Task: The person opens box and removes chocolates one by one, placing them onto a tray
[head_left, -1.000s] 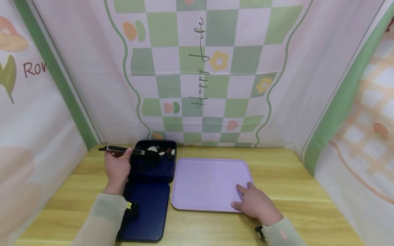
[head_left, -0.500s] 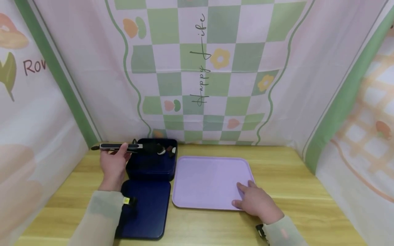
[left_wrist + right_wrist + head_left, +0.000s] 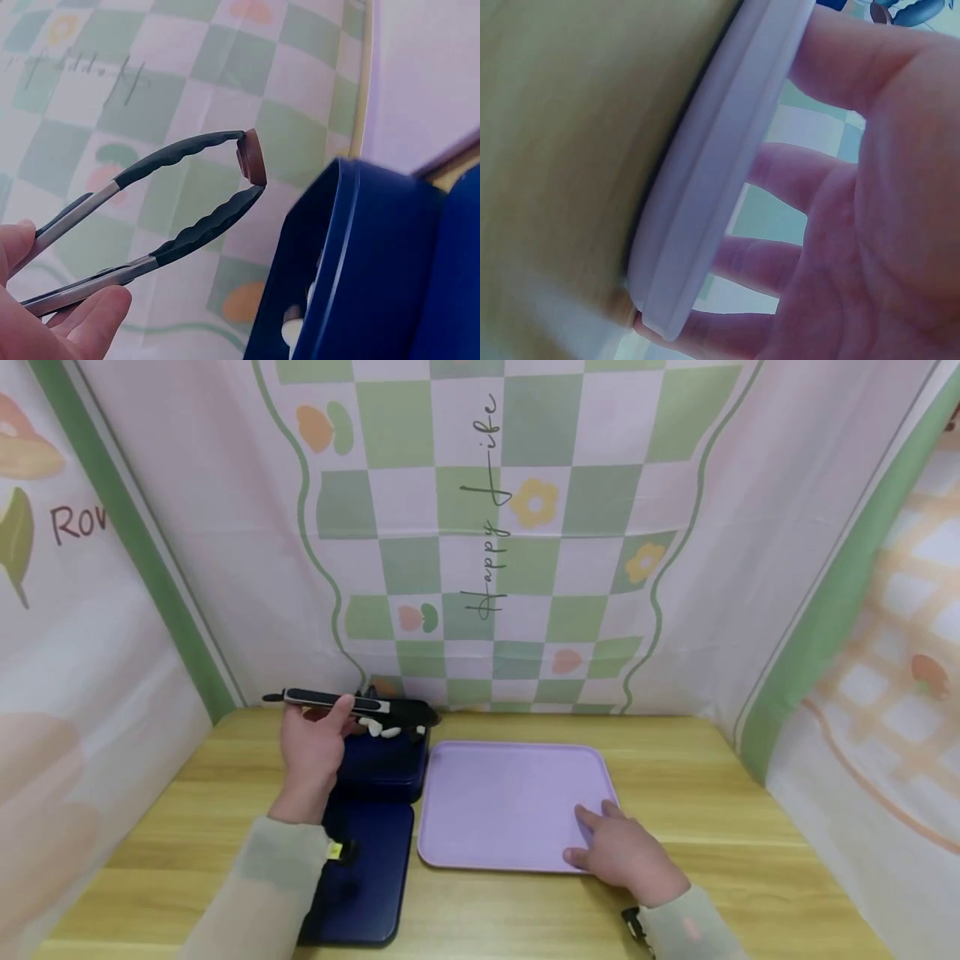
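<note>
My left hand (image 3: 311,752) grips a pair of tongs (image 3: 375,705) with dark, wavy-edged tips. Between those tips, in the left wrist view, a small brown piece (image 3: 253,157) is held. The tongs stretch over the back of an uncovered dark blue box (image 3: 382,768), where several white pieces (image 3: 390,732) show. Part of the box's inside is hidden behind the hand and tongs. My right hand (image 3: 626,852) rests with spread fingers on the near right corner of a light purple tray (image 3: 510,802); the right wrist view shows its fingers across the rim.
A flat dark blue lid (image 3: 367,868) lies in front of the box, partly under my left sleeve. Box and tray stand side by side on a wooden table (image 3: 675,777). Patterned curtains (image 3: 540,568) close off the back and sides.
My left hand first drew left, then came right and up with the tongs, whose tips now reach the box's back right corner. The right hand and tray stay in place.
</note>
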`<move>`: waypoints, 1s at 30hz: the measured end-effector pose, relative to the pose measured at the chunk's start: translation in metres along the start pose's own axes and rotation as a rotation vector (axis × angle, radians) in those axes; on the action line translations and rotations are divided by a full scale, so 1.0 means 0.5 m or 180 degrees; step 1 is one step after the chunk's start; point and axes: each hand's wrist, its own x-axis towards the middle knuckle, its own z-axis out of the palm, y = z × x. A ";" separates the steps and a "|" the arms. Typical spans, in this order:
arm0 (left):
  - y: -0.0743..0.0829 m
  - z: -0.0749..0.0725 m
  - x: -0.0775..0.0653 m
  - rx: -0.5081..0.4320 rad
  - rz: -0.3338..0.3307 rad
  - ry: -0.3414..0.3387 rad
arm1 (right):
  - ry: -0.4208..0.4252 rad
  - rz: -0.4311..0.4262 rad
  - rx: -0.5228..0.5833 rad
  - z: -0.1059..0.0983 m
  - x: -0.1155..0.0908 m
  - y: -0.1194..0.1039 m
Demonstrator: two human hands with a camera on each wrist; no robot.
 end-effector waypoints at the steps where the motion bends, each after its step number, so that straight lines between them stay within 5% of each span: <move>1: 0.000 0.006 -0.004 0.0032 0.0074 -0.0046 | 0.0006 -0.0002 -0.0005 0.000 0.000 0.000; 13: -0.033 0.070 -0.057 0.1407 0.0720 -0.0416 | 0.0050 -0.0037 0.0003 0.002 -0.001 0.002; 25: -0.061 0.108 -0.087 0.1797 0.1229 -0.0398 | 0.0011 0.0010 -0.0033 0.001 -0.002 0.003; 30: -0.067 0.113 -0.093 0.1855 0.1228 -0.0399 | 0.0035 -0.0004 -0.0045 -0.001 -0.005 0.000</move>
